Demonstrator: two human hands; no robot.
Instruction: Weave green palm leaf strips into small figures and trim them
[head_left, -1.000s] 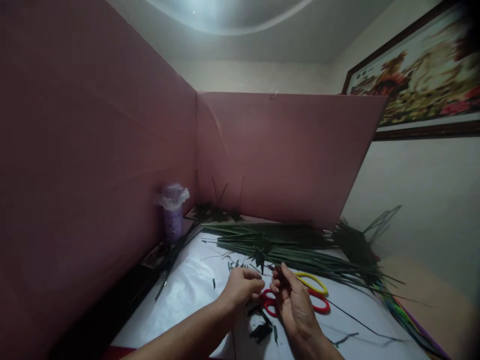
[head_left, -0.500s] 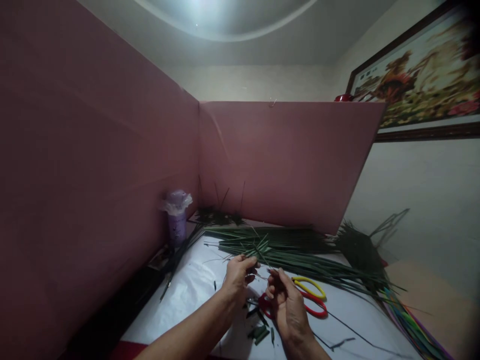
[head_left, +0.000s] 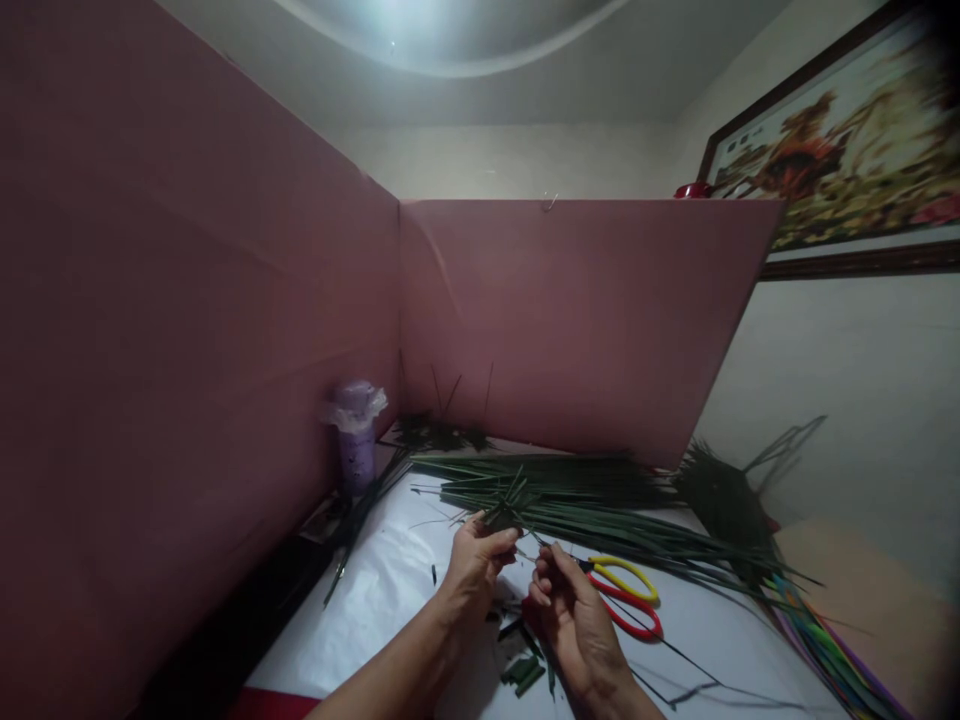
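My left hand (head_left: 480,560) is closed, pinching a small piece of folded green leaf strips (head_left: 504,514) between thumb and fingers. Loose strip ends fan upward from this piece. To the right, my right hand (head_left: 571,612) is closed too, thumb and fingertips together on what looks like a thin strip end (head_left: 537,538) running from that piece. Just beyond the right hand lie scissors (head_left: 631,612) with one yellow and one red handle loop, their blades partly hidden by the hand. Short cut leaf bits (head_left: 525,672) lie on the white sheet (head_left: 375,590) below the hands.
Long green leaf strips (head_left: 630,530) lie across the back of the table. A purple cup (head_left: 355,455) with plastic wrap stands at left. Coloured strips (head_left: 832,640) lie at right. Pink panels (head_left: 570,320) rise at the back and left.
The leaf piece in my left hand has turned, and its loose ends point more upward. My right hand stays close beside it. The view has shifted slightly.
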